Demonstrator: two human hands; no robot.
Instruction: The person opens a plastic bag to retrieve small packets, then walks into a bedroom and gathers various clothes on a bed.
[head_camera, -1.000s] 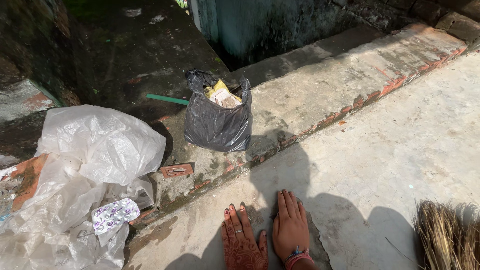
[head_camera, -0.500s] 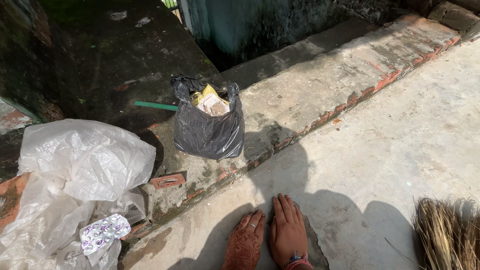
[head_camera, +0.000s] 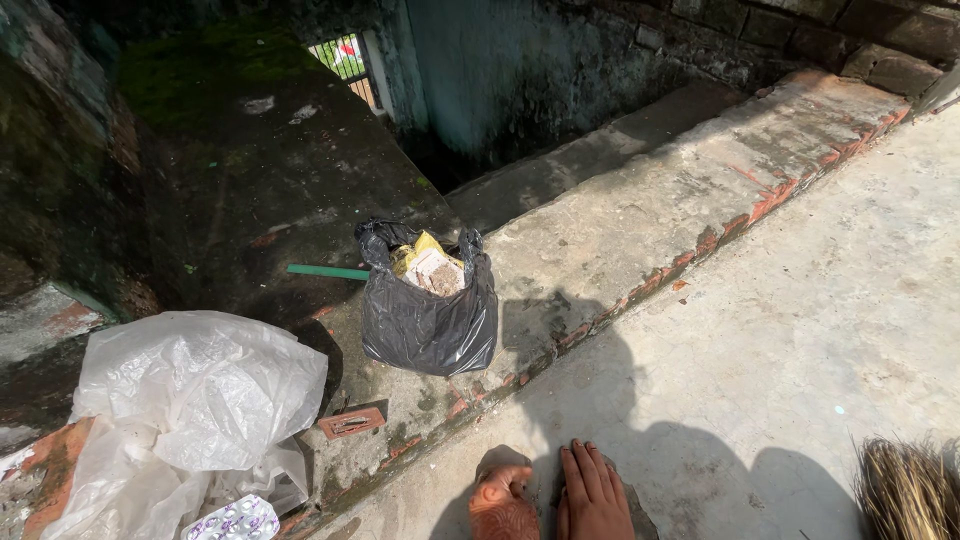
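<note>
My left hand (head_camera: 498, 496), patterned with henna, rests on the concrete floor (head_camera: 800, 320) at the bottom edge, its fingers curled in; I cannot see anything inside it. Touching it on the right, my right hand (head_camera: 595, 490) lies flat, palm down, on a dark patch of floor with fingers extended. Both hands lie in my own shadow. A black plastic bag (head_camera: 425, 325) stands open on the raised ledge (head_camera: 640, 200) beyond them, holding a yellow wrapper (head_camera: 418, 252) and paper scraps.
A crumpled clear plastic sheet (head_camera: 190, 400) lies at the lower left with a blister pack (head_camera: 235, 520) beneath it. A small reddish flat piece (head_camera: 352, 422) and a green stick (head_camera: 325, 271) lie near the bag. A straw broom (head_camera: 905, 490) pokes in lower right. Behind the ledge drops a dark mossy pit (head_camera: 450, 150).
The view has tilted upward, so the hands sit lower in frame. My left hand went from flat with spread fingers to curled in beside my right hand, which stayed flat.
</note>
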